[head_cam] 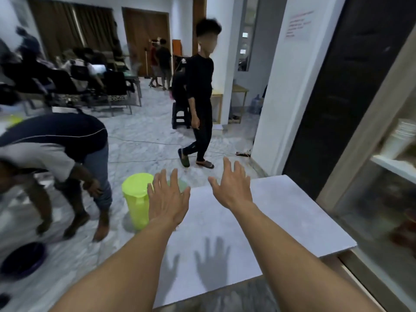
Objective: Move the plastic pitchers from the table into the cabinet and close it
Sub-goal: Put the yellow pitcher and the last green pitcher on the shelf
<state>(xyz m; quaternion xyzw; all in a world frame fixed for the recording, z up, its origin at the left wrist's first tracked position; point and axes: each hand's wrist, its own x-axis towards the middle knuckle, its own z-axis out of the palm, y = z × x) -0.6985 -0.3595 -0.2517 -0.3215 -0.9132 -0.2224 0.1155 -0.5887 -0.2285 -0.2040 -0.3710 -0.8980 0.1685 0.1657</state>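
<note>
So colour-wise: the pitcher [135, 203] at about 9 o'clock from the hands is a bright lime, see-through yellow-green, lid included. There's a second greenish lid [180, 184] peeking out behind the left hand [167, 202], paler, more mint. The tabletop [281, 212] is plain pale grey-white with dark hand shadows at 6 o'clock. The floor [144, 140] is white-grey marble with veining. The person standing [200, 104] at 12 o'clock is all in black, green-ish slippers. The person bending over [54, 149] at 9 o'clock has a navy and grey top, blue jeans, brown shoes. Dark purple basin [22, 260] at 8 o'clock. The cabinet [360, 140] at 3 o'clock has a beige frame.
</note>
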